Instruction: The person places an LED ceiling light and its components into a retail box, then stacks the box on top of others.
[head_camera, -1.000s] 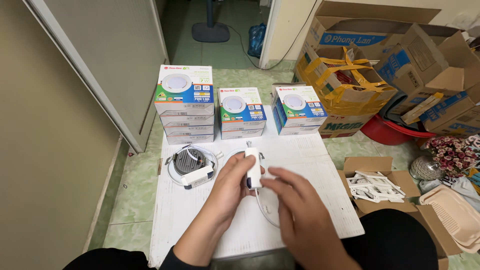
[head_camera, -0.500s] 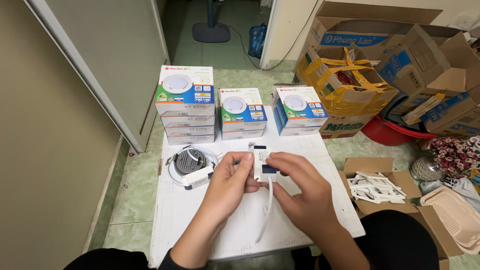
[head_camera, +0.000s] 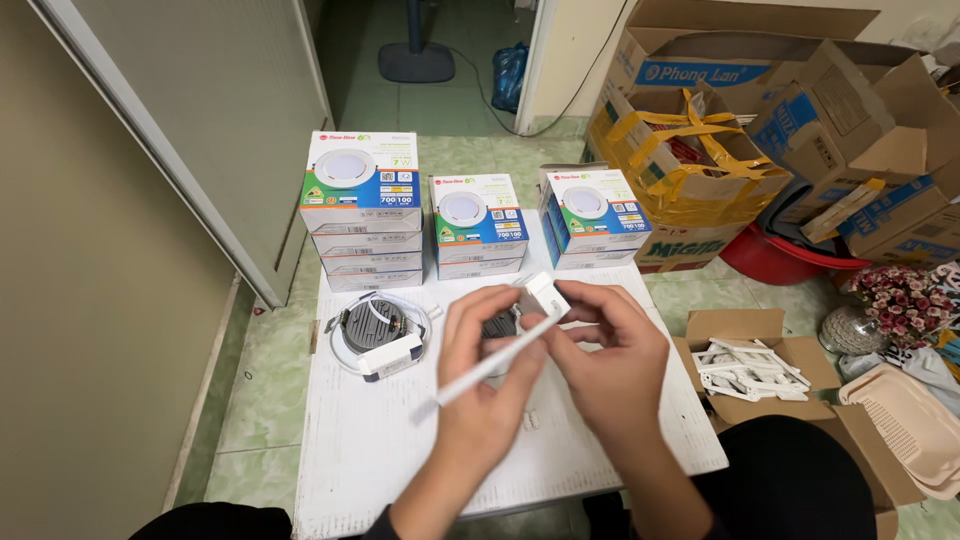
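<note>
Both my hands are raised over the white low table (head_camera: 370, 450). My left hand (head_camera: 480, 385) and my right hand (head_camera: 605, 355) together hold a small white rectangular driver box (head_camera: 545, 295) with a flat white cable (head_camera: 480, 368) trailing down to the left across my left fingers. A dark round part shows just behind my left fingers. A round downlight fitting (head_camera: 372, 328) with its own white driver and coiled wire lies on the table to the left of my hands.
Three stacks of white product boxes (head_camera: 362, 205) (head_camera: 475, 222) (head_camera: 592, 215) line the table's far edge. Cardboard cartons (head_camera: 700, 170), a red basin (head_camera: 775, 262), an open carton of white brackets (head_camera: 745, 365) and a pink basket (head_camera: 905, 425) sit to the right. A door (head_camera: 215, 110) stands left.
My hands lifted the white driver box off the table and turned it. The cable now hangs diagonally down to the left instead of straight down toward me.
</note>
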